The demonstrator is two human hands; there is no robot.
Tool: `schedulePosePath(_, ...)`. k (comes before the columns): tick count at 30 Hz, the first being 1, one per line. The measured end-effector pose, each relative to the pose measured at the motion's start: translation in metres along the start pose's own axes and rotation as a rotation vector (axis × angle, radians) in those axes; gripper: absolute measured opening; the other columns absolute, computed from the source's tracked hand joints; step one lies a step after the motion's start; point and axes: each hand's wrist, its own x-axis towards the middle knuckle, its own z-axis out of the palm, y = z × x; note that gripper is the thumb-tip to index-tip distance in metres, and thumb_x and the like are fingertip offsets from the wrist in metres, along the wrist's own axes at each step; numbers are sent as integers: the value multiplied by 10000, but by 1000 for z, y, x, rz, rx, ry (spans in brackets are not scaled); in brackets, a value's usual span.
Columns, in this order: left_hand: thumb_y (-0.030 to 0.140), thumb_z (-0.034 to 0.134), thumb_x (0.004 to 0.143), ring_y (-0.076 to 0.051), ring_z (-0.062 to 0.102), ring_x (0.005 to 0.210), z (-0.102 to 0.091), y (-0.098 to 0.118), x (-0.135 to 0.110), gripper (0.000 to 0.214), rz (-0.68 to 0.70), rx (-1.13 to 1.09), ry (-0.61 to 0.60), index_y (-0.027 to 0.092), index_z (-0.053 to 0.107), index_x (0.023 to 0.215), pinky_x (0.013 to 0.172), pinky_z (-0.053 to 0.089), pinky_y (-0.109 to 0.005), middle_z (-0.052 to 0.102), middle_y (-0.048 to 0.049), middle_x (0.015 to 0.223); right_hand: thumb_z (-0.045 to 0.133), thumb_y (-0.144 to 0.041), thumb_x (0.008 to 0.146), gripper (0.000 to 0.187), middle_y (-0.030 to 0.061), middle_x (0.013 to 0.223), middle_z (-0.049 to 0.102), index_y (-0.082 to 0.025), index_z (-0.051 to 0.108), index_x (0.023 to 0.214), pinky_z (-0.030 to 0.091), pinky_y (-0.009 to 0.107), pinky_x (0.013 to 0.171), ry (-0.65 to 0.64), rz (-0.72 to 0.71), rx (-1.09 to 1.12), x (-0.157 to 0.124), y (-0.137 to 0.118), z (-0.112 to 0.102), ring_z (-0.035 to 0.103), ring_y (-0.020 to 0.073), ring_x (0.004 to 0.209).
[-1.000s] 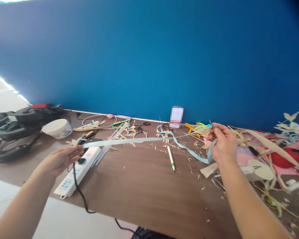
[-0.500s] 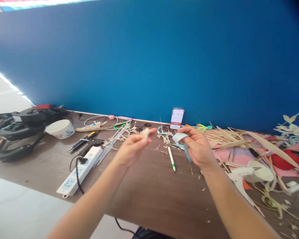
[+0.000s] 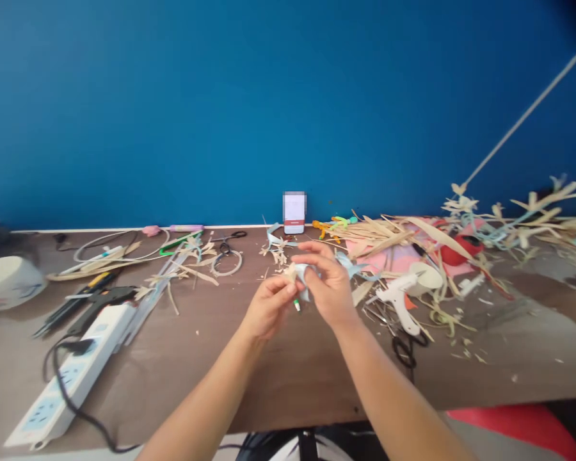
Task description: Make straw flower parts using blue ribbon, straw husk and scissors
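My left hand (image 3: 271,307) pinches a small cream husk-like piece (image 3: 290,273) between thumb and fingertips. Close beside it, my right hand (image 3: 330,288) is closed on a light blue ribbon (image 3: 303,271), brought up against the cream piece. Whether the two touch I cannot tell. A trailing light blue strip (image 3: 349,264) shows behind the right hand. Under the hands, the green end of a white marker (image 3: 296,304) peeks out; the rest is hidden. Small cream petal shapes (image 3: 278,251) lie on the table just beyond.
A phone (image 3: 294,213) leans against the blue wall. On the left are a power strip (image 3: 77,374), a black glue gun (image 3: 98,304) and a white bowl (image 3: 10,282). To the right lie a white glue gun (image 3: 399,298), scissors (image 3: 406,349) and dried husk strips (image 3: 379,235).
My hands, apart before, have come together, with the blue ribbon now at the cream piece. The view has turned right, showing more of the table's right side.
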Motion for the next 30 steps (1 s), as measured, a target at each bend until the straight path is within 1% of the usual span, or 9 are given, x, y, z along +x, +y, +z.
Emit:
schedulePosePath(3, 289, 678, 627, -117, 524, 603, -3, -4, -2, 133, -31, -18, -14, 158, 670, 647, 612, 386, -233, 601, -15, 619, 483, -173, 784, 222, 1, 1149, 485, -292, 657, 855, 395, 333, 865, 6, 79, 126, -6, 8, 9, 452, 188, 1066)
schedulePosePath(7, 277, 682, 623, -118, 523, 624, -6, -1, -3, 120, 9, -19, 16, 159, 660, 634, 624, 393, -233, 588, -11, 634, 497, -253, 788, 190, -10, 1212, 459, -297, 661, 872, 449, 300, 769, 13, 159, 300, -10, 10, 16, 468, 192, 1047)
schedulePosePath(12, 286, 677, 626, -131, 533, 604, -7, -2, -5, 139, -92, -3, -48, 149, 659, 640, 596, 397, -252, 592, -21, 641, 506, -292, 765, 172, -7, 1207, 470, -294, 663, 835, 475, 290, 627, 97, 252, 377, -12, 13, 17, 549, 184, 886)
schedulePosePath(18, 257, 650, 665, -114, 517, 624, -17, -8, -5, 119, -47, 56, 28, 141, 671, 679, 647, 376, -238, 600, -23, 634, 523, -207, 745, 175, 8, 1084, 556, -274, 667, 818, 437, 317, 782, 151, 221, 352, -14, 24, 10, 501, 207, 1012)
schedulePosePath(20, 263, 664, 647, -115, 515, 626, -27, -1, -6, 131, -9, 85, 65, 133, 671, 664, 649, 374, -237, 602, -27, 633, 538, -190, 732, 170, 18, 1033, 589, -256, 662, 829, 426, 325, 812, 53, 247, 335, -10, 24, 4, 513, 204, 1002)
schedulePosePath(22, 277, 684, 620, -119, 526, 645, -42, 9, -7, 142, 61, 59, 130, 138, 665, 637, 672, 379, -240, 602, -23, 639, 548, -188, 723, 235, 32, 1025, 610, -240, 631, 937, 427, 334, 821, -180, 327, 230, 0, 25, -1, 537, 202, 976)
schedulePosePath(25, 281, 700, 597, -133, 556, 714, -67, 19, -8, 138, 156, -95, 229, 156, 646, 619, 755, 391, -265, 608, -13, 670, 474, -213, 777, 297, 55, 1087, 597, -203, 555, 1062, 427, 324, 837, -335, 302, -134, 25, 36, 3, 534, 186, 1002)
schedulePosePath(27, 263, 698, 601, -127, 568, 715, -83, 17, -8, 120, 169, -237, 271, 165, 633, 625, 773, 407, -276, 604, -2, 677, 445, -218, 801, 267, 71, 1065, 605, -176, 565, 1035, 424, 330, 840, -372, 281, -271, 47, 52, 16, 546, 185, 977)
schedulePosePath(30, 202, 665, 641, -69, 535, 581, -103, 6, -6, 61, 172, -449, 304, 168, 616, 653, 720, 443, -254, 576, 25, 657, 471, -232, 815, 207, 79, 969, 626, -159, 591, 967, 440, 344, 806, -472, 282, -422, 80, 82, 51, 573, 183, 885)
